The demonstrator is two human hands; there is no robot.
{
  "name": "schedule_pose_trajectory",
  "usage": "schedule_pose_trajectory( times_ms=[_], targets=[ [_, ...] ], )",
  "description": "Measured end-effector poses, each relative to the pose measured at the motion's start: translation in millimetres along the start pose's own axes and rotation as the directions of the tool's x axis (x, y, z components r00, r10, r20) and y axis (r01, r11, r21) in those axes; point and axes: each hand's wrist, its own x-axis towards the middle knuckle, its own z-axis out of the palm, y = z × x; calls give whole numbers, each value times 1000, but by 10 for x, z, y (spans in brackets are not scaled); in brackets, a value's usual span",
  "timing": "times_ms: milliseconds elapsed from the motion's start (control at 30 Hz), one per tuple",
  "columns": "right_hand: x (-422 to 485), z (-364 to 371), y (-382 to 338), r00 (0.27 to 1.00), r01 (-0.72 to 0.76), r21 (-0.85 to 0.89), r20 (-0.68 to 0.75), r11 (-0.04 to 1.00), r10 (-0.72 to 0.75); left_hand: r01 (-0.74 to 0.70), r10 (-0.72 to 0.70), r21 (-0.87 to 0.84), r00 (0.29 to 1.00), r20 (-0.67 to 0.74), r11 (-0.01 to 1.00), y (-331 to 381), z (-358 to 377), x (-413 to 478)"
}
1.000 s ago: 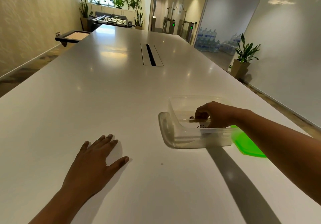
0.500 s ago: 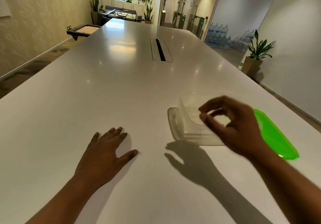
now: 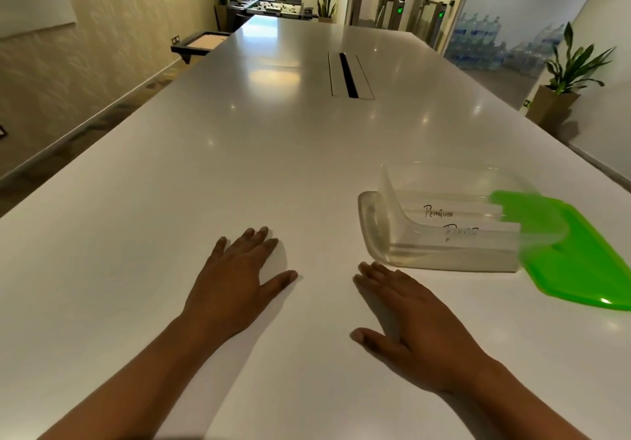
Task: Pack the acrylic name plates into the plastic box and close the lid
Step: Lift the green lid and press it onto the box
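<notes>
Both hands empty, flat on the table (image 3: 239, 152), fingers straight and spread: left hand (image 3: 235, 275) lower centre, right hand (image 3: 420, 323) just right of it, fingertips near the plastic box (image 3: 444, 262) but not touching. Box sits right of centre, open. Acrylic name plates (image 3: 454, 215) inside, handwriting visible. Green lid (image 3: 580, 262) lies off the box at right edge of frame, against the box's right end.

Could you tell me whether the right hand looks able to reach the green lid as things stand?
Probably yes: the right hand lies flat on the table, holding nothing, and the green lid lies right of the plastic box, with only bare table between hand and lid.
</notes>
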Motion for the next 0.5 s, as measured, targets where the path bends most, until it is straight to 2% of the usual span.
schedule_pose_trajectory(
  times_ms=[200,500],
  targets=[
    [-4,9,29,1000,7,20,-11,1000,-6,113,-117,61,991,67,992,521,95,-234],
    [-13,35,79,999,51,57,-13,997,-51,162,-162,78,987,-5,984,679,160,-294]
  ],
)
